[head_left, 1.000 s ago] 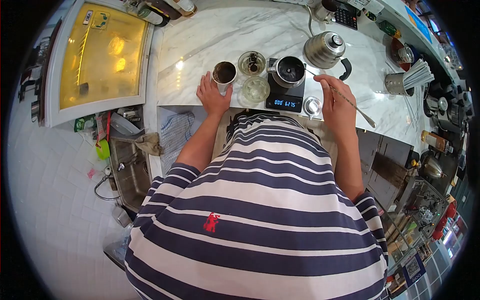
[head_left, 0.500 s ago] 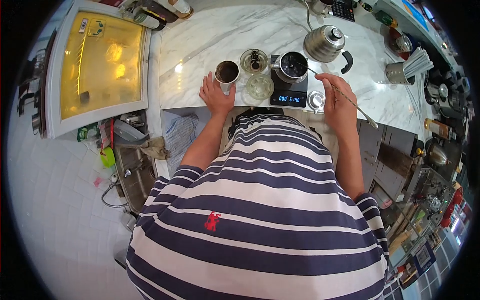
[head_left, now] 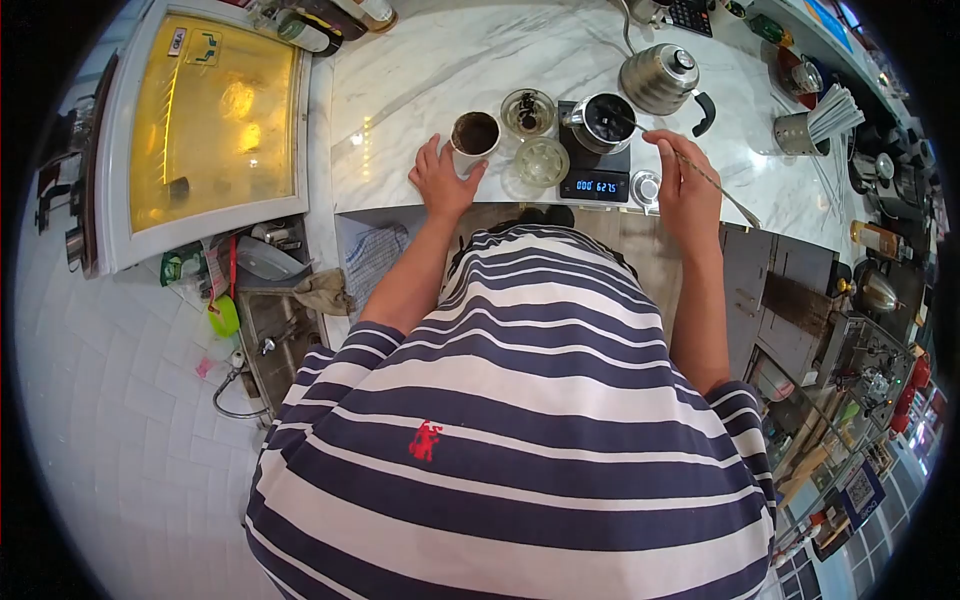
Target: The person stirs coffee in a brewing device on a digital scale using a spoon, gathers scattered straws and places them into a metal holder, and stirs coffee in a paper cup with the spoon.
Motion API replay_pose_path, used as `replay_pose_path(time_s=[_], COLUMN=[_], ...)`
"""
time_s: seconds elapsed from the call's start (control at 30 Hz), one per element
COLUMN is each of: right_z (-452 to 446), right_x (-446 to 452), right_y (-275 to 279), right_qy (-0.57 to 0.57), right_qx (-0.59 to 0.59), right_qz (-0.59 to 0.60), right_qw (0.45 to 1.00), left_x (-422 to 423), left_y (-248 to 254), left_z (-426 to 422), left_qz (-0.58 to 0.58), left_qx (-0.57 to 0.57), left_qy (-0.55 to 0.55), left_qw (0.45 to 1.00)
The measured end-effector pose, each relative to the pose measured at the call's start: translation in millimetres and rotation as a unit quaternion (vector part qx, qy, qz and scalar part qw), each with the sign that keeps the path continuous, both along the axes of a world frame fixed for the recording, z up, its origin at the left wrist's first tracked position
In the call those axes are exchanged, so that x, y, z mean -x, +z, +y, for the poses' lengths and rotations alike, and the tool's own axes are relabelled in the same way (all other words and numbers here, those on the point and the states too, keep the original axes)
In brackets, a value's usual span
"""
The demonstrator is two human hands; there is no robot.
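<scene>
A long twisted bar spoon (head_left: 715,182) is pinched in my right hand (head_left: 688,190); its lower end dips into dark liquid in a steel pitcher (head_left: 575,116). The pitcher stands on a black scale (head_left: 595,187) with a lit blue display. Beside a white cup (head_left: 476,152) with dark brown contents, my left hand (head_left: 445,183) has its fingers and thumb spread. Whether its fingertips touch the cup I cannot tell. Between cup and scale stand a glass with dark bits (head_left: 528,112) and a clear glass (head_left: 542,162).
A steel gooseneck kettle (head_left: 658,78) stands behind the scale. To its right is a metal canister of straws (head_left: 797,134). A small metal item (head_left: 645,188) lies by the scale. Bottles (head_left: 305,35) line the back left, and a sink (head_left: 285,345) is lower left.
My left hand has shifted slightly left relative to the cup, which now looks more upright. The spoon remains in the pitcher. The scale reading has risen, and the whole view has shifted slightly.
</scene>
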State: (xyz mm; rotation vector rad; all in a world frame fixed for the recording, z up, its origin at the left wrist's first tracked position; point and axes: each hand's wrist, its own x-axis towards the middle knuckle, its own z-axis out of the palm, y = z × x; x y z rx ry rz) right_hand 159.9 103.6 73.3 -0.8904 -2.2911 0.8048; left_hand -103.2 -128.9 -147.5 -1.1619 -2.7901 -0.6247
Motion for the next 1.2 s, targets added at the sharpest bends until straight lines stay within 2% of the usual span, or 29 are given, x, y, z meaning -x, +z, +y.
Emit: replay_pose_path(time_s=[0.2, 0.4, 0.6, 0.73, 0.93, 1.13, 1.2], right_z=[-3, -14, -14, -18, -16, -25, -21], right_x=[-4, 6, -3, 6, 5, 8, 15], right_y=[-1, 0, 1, 3, 5, 3, 4], right_qy=[-0.048, -0.036, -0.039, -0.019, -0.065, -0.015, -0.030], right_qx=[-0.005, 0.011, -0.060, -0.035, -0.045, -0.076, -0.068], right_qz=[-0.005, -0.008, -0.008, -0.018, -0.028, -0.016, -0.035], right_qw=[0.999, 0.999, 0.997, 0.999, 0.996, 0.997, 0.997], left_x=[10, 10, 9, 8, 9, 8, 8], left_y=[11, 7, 5, 7, 10, 12, 12], left_z=[1, -3, -3, -3, -2, -2, -3], left_qz=[-0.003, 0.006, 0.019, 0.012, 0.008, 0.003, 0.006], left_qx=[0.007, -0.023, -0.037, -0.044, -0.040, -0.044, -0.053], left_qy=[-0.024, -0.034, -0.025, -0.022, -0.019, -0.018, -0.020], left_qw=[1.000, 0.999, 0.999, 0.999, 0.999, 0.999, 0.998])
